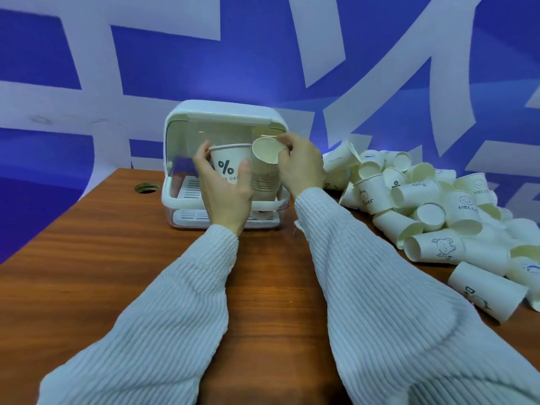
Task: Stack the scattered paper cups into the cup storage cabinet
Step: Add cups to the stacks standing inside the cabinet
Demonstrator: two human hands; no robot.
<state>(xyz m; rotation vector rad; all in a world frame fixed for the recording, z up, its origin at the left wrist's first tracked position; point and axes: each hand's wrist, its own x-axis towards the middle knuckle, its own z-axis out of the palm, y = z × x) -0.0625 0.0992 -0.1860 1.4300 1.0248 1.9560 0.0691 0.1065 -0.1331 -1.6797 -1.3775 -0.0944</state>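
Left hand [225, 185] wrapped around an upright paper cup [230, 163] with a big percent sign on it, fingers behind, thumb in front. Right hand [301, 165] pinching the rim of a tilted cup [267, 150], mouth facing the camera, sitting on top of a stack of cups [264, 182]. Both hands up at the open front of the white cup storage cabinet [222, 112], stack standing inside on the right. Cabinet near the back of the brown wooden table [117, 258]. Big messy pile of cups [432, 206] lying on the table, off to the right. White ribbed sleeves [380, 302] on both arms. Blue and white wall [263, 54] behind.
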